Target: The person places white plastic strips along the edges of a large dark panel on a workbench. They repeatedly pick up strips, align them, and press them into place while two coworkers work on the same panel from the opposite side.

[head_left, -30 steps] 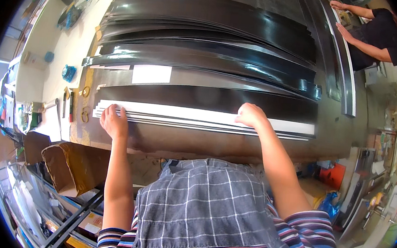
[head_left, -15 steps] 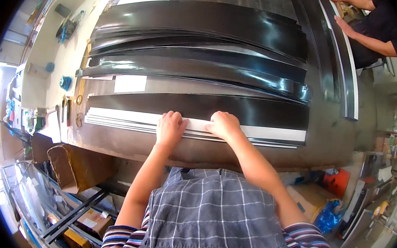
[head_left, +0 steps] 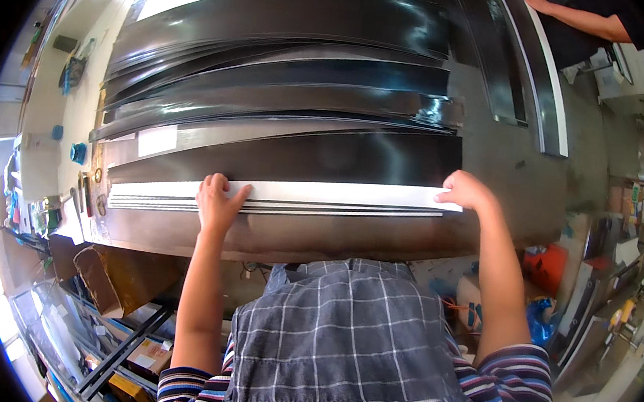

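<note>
A long white strip (head_left: 338, 192) lies along the near edge of a wide black sheet (head_left: 326, 155). Below it are several thin white-edged strips (head_left: 161, 204), layered close together. My left hand (head_left: 219, 201) is on the white strip left of its middle, fingers curled over it and the thumb spread along it. At the strip's right end, my right hand (head_left: 470, 192) grips the corner between thumb and bent fingers. The undersides of my fingers are hidden.
Stacked glossy black sheets (head_left: 287, 72) cover the far part of the worktable (head_left: 319, 239). Scissors (head_left: 102, 203) and a blue-green roll (head_left: 78, 153) lie at left. A co-worker's hand (head_left: 535, 0) rests near a long white-edged strip (head_left: 551, 75) at far right. Cardboard boxes (head_left: 127, 280) stand below.
My right hand has slid right to the strip's end, and my left hand has moved left. The view has shifted right. One of the co-worker's hands has left the view.
</note>
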The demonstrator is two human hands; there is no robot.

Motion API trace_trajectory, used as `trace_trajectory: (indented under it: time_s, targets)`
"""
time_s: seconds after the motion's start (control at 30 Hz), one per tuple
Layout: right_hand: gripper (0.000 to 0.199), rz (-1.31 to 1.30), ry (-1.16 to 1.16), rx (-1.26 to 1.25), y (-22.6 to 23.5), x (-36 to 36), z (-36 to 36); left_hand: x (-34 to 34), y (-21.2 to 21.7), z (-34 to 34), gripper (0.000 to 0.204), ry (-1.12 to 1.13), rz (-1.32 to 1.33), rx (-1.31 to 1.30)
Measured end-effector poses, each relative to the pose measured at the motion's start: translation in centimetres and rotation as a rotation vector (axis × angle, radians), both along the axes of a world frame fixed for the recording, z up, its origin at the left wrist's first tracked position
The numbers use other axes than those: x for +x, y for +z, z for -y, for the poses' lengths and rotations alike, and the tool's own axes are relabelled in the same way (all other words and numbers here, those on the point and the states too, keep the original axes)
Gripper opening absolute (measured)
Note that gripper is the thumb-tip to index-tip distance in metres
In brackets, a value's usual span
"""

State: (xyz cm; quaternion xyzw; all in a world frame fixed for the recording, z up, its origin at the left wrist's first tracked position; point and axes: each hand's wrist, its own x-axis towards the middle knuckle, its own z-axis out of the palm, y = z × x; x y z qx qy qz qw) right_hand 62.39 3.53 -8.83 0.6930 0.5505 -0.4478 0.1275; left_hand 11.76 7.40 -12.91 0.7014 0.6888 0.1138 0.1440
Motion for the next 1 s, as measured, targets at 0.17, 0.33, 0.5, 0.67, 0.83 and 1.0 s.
trace_trajectory:
  time_s: [0.17, 0.33, 0.5, 0.67, 0.83, 1.0]
  targets:
    - [0.039, 0.011, 0.006, 0.019, -0.1, 0.0, -0.1, 0.6, -0.9, 0.2, 0.035, 0.019, -0.107, 0.039]
    - [0.04, -0.01, 0.047, 0.049, -0.2, 0.2, 0.0, 7.9, 0.4, 1.9, 0.021, -0.181, 0.019, 0.083]
    - [0.037, 0.017, 0.022, 0.044, 0.2, -0.4, 0.0, 17.2, 0.9, 3.6, 0.025, -0.358, 0.141, -0.022]
    - [0.038, -0.002, 0.01, 0.096, 0.3, -0.6, 0.3, 21.8, 1.6, 4.1, 0.034, -0.331, 0.099, -0.096]
    - [0.03, 0.101, 0.015, 0.1, 0.6, -1.3, 0.7, 22.2, 1.8, 4.3, 0.044, -0.311, 0.057, -0.027]
    - [0.047, 0.193, -0.18, 0.04, 2.3, 0.3, 2.2, 22.1, 1.8, 4.2, 0.046, -0.322, 0.032, -0.042]
